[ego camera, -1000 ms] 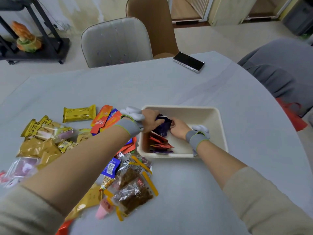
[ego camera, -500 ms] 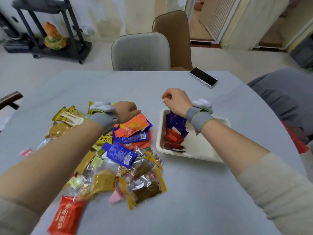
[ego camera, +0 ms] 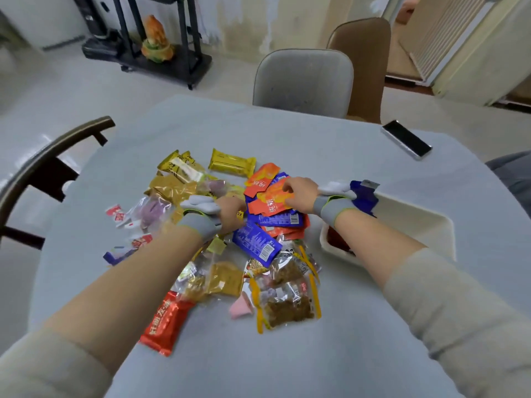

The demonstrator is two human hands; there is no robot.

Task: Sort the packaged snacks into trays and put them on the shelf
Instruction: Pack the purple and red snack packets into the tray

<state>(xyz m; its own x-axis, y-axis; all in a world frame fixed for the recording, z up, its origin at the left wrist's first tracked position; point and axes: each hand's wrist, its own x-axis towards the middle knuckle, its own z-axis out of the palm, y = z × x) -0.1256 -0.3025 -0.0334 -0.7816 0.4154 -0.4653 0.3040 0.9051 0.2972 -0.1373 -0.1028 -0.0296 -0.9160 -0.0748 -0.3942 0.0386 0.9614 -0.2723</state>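
Dozens of snack packets [ego camera: 230, 225] lie heaped on the table [ego camera: 330, 354] in my head view, with the white tray [ego camera: 416, 222] just to their right, already holding a few purple and red ones. My right hand [ego camera: 298, 191] curls down on an orange packet [ego camera: 270, 201] atop the pile; whether it truly pinches it I cannot tell. My left hand [ego camera: 230, 212] is buried among wrappers, its fingers hidden. Risk as I judge it: slick overlapping foils could drag neighbours along, so the wrong kind lands in the tray.
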